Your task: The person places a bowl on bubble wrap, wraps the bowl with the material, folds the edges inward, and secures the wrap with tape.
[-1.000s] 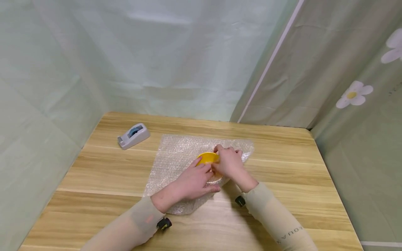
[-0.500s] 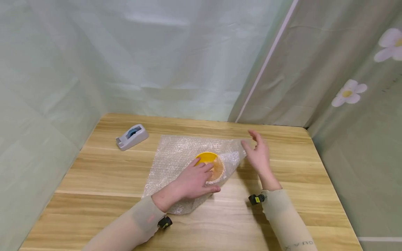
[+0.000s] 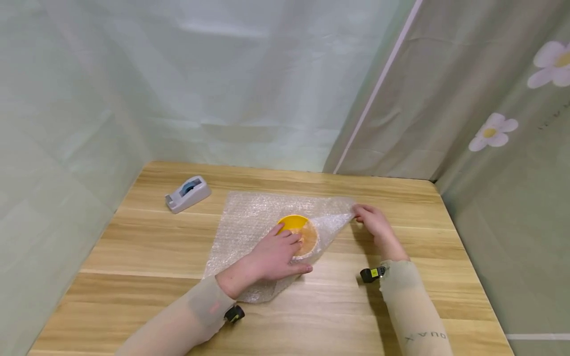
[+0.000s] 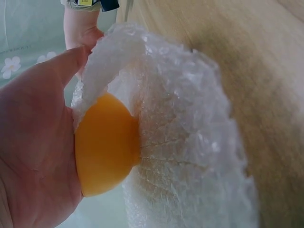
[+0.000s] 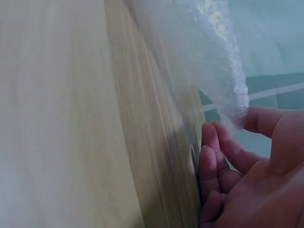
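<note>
A yellow bowl [image 3: 291,222] stands on a sheet of bubble wrap [image 3: 245,212], and one corner of the sheet is folded over into it. My left hand [image 3: 275,254] rests on the bowl with fingers extended, pressing that flap inside; the fingertips hide part of the opening. From the left wrist view, the bowl [image 4: 107,147] sits upright under the palm, with wrap [image 4: 185,118] rising beside it. Over to the right, my right hand [image 3: 377,225] pinches the right corner of the sheet between thumb and fingers. That corner [image 5: 235,111] is stretched out and lifted in the right wrist view.
A grey tape dispenser [image 3: 188,194] with a blue roll sits at the back left of the wooden table [image 3: 147,237]. Pale curtains [image 3: 245,99] hang behind the table and along its sides.
My right hand has left the bowl, moved right with its fingers spread, and now pinches the sheet's right corner. The left hand has stayed on the bowl.
</note>
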A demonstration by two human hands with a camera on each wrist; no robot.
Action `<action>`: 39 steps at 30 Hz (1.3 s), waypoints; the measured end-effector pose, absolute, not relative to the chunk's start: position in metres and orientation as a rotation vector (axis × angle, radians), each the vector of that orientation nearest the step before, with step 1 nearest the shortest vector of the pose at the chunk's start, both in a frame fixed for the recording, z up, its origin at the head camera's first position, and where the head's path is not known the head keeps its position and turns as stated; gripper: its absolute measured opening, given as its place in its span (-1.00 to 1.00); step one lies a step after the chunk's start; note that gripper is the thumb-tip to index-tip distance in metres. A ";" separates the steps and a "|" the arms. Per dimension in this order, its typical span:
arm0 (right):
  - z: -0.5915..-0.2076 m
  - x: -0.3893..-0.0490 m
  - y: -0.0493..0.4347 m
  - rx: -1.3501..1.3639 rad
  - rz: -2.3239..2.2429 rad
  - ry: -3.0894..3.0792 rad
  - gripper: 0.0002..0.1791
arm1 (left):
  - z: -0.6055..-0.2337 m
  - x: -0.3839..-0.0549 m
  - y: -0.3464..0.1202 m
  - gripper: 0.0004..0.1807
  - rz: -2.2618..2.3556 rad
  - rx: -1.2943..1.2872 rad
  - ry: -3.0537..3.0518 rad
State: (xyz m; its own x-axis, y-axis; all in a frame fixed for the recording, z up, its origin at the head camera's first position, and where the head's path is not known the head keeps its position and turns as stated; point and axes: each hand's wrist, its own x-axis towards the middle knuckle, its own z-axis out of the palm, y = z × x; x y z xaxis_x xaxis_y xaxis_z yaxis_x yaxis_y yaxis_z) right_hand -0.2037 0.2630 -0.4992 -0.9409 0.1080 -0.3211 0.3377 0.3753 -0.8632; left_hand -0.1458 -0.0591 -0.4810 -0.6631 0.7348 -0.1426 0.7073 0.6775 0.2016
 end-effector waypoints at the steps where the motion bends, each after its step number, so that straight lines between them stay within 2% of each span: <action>1: -0.500 -0.204 0.264 0.402 -1.608 2.419 -0.32 | -0.481 -0.146 -0.059 -0.12 0.181 1.168 2.677; 7: -0.503 -0.203 0.264 0.414 -1.673 2.419 -0.42 | -0.482 -0.147 -0.061 -0.15 0.158 1.188 2.676; 14: -0.504 -0.201 0.261 0.418 -1.719 2.438 -0.44 | -0.484 -0.147 -0.061 -0.14 0.164 1.202 2.672; 23: -0.484 -0.194 0.251 0.418 -1.872 2.457 -0.48 | -0.480 -0.146 -0.060 -0.13 0.167 1.197 2.668; 31: -0.459 -0.183 0.226 0.270 -1.953 2.600 -0.58 | -0.474 -0.144 -0.057 -0.05 0.145 1.151 2.626; 39: -0.444 -0.174 0.203 -0.001 -1.948 2.771 -0.73 | -0.473 -0.144 -0.055 -0.01 0.147 1.129 2.623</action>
